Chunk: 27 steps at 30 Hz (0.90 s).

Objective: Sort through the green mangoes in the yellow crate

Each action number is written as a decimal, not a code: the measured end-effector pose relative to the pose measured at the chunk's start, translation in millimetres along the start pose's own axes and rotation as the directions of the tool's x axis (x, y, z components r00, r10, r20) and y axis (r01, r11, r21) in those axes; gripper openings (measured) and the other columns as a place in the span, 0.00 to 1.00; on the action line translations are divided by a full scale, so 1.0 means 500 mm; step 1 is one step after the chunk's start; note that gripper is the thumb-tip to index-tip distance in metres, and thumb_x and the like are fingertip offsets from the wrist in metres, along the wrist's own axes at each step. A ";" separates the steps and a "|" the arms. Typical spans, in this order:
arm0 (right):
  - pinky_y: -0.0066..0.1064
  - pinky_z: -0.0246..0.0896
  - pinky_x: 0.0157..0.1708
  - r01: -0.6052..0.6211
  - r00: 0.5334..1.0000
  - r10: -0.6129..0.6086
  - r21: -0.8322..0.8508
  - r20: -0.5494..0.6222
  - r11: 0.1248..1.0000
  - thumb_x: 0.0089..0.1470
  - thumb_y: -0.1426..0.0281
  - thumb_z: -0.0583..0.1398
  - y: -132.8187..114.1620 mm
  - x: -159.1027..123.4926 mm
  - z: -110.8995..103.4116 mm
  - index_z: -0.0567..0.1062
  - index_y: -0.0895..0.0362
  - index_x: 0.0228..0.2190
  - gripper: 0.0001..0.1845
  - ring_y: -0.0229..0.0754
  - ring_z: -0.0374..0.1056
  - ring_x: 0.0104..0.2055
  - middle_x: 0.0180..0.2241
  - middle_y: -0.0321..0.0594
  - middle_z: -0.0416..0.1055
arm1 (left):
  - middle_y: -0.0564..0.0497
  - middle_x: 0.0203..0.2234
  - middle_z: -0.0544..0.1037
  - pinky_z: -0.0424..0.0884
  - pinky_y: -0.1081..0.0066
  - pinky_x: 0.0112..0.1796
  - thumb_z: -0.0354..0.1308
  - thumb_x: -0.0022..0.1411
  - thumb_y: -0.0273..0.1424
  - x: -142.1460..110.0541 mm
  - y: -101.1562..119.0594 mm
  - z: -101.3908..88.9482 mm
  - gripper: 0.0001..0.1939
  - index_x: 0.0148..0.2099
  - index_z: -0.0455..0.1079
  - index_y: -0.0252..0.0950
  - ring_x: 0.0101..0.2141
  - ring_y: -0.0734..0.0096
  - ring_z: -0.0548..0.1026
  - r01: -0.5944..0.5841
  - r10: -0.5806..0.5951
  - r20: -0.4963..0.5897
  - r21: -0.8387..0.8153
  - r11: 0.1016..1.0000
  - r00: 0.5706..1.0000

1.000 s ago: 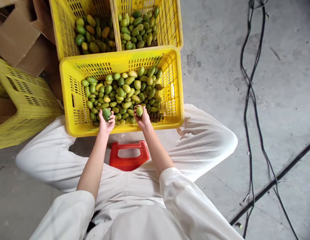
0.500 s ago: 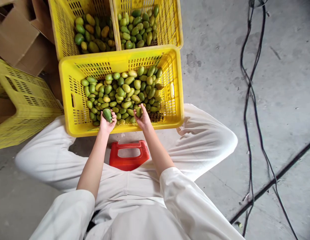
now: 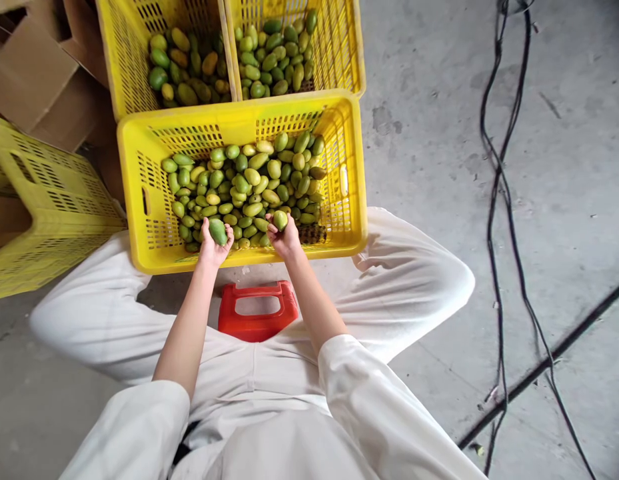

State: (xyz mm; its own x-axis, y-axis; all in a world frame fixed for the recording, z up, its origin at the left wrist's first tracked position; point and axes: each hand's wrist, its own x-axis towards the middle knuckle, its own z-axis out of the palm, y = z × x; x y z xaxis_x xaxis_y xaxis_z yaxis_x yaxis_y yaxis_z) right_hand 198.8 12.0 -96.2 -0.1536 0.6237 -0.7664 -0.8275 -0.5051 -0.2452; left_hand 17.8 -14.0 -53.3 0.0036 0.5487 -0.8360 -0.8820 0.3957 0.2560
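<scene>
A green mango rests in my left hand, the fingers curled round its sides. My right hand grips a smaller yellow-green mango between thumb and fingers. Both hands are over the near side of a yellow plastic crate, just inside its rim. Beneath and beyond them lies a heap of small green and yellowish mangoes, spread over most of the crate floor. The near right corner of the floor shows dark slots.
Behind stand two more yellow crates, the left one and the right one, both holding mangoes. Another yellow crate is at the left, near cardboard boxes. A red plastic stool shows between my legs. Black cables cross the concrete floor.
The mango in my right hand has turned and now shows a rounder, lighter side. In my left hand the green mango has also turned and shifted slightly right.
</scene>
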 end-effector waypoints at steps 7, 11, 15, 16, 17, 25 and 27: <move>0.19 0.56 0.15 -0.006 0.999 0.008 0.048 -0.044 0.999 0.68 0.58 0.49 0.002 -0.001 0.001 0.72 0.55 0.34 0.18 0.32 0.62 0.20 0.24 0.34 0.72 | 0.49 0.29 0.73 0.68 0.82 0.23 0.46 0.72 0.48 0.001 0.000 -0.005 0.22 0.42 0.72 0.36 0.28 0.76 0.72 0.004 -0.003 0.037 -0.024 1.000 0.999; 0.18 0.57 0.16 0.029 1.000 -0.029 0.038 0.002 0.999 0.66 0.62 0.53 -0.003 -0.011 0.005 0.75 0.54 0.36 0.14 0.31 0.63 0.21 0.23 0.30 0.69 | 0.50 0.28 0.70 0.63 0.84 0.19 0.40 0.75 0.40 -0.002 0.003 -0.010 0.21 0.48 0.72 0.38 0.25 0.78 0.69 0.003 0.002 0.099 -0.045 0.999 0.995; 0.20 0.67 0.25 0.073 0.997 -0.073 0.030 -0.016 0.997 0.61 0.68 0.60 0.000 -0.010 0.010 0.76 0.54 0.34 0.04 0.32 0.69 0.26 0.28 0.31 0.74 | 0.51 0.27 0.70 0.59 0.83 0.17 0.43 0.73 0.38 -0.006 0.008 -0.012 0.18 0.48 0.73 0.39 0.24 0.78 0.68 -0.023 0.024 0.116 -0.013 1.000 0.993; 0.21 0.70 0.29 0.083 0.996 -0.082 0.039 -0.026 0.996 0.59 0.70 0.62 0.002 -0.008 0.010 0.76 0.54 0.33 0.02 0.32 0.71 0.28 0.29 0.31 0.75 | 0.51 0.26 0.71 0.59 0.83 0.16 0.45 0.72 0.40 -0.006 0.009 -0.011 0.18 0.45 0.74 0.38 0.24 0.77 0.68 -0.025 0.025 0.108 -0.005 1.000 0.994; 0.22 0.71 0.32 0.093 0.995 -0.091 0.050 -0.032 0.994 0.58 0.72 0.62 0.004 -0.006 0.009 0.75 0.54 0.31 0.03 0.32 0.72 0.30 0.30 0.31 0.76 | 0.50 0.26 0.71 0.57 0.82 0.15 0.48 0.71 0.42 -0.007 0.010 -0.009 0.17 0.42 0.73 0.37 0.24 0.76 0.69 -0.021 0.020 0.096 0.005 1.000 0.995; 0.31 0.76 0.37 0.067 0.998 -0.067 0.094 -0.013 0.993 0.54 0.72 0.59 -0.002 -0.013 -0.004 0.74 0.53 0.37 0.07 0.38 0.76 0.36 0.31 0.34 0.76 | 0.50 0.23 0.72 0.56 0.81 0.15 0.51 0.70 0.48 0.000 0.008 0.004 0.24 0.28 0.67 0.35 0.22 0.77 0.72 -0.016 0.016 0.006 0.023 1.000 1.000; 0.30 0.76 0.34 0.052 0.998 -0.049 0.111 -0.031 0.992 0.55 0.73 0.57 -0.005 -0.017 -0.003 0.74 0.53 0.36 0.07 0.37 0.75 0.34 0.31 0.35 0.76 | 0.52 0.22 0.72 0.59 0.81 0.17 0.54 0.69 0.46 0.003 0.007 0.002 0.22 0.29 0.68 0.36 0.23 0.77 0.73 -0.025 0.025 -0.003 0.024 0.999 1.000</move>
State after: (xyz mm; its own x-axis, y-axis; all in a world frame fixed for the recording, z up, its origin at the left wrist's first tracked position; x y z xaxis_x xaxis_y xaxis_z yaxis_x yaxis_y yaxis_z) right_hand 203.0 7.5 -89.9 -0.0958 0.6286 -0.7718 -0.8894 -0.4022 -0.2172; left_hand 15.3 -11.0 -53.3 -0.0200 0.5566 -0.8306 -0.8700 0.3996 0.2888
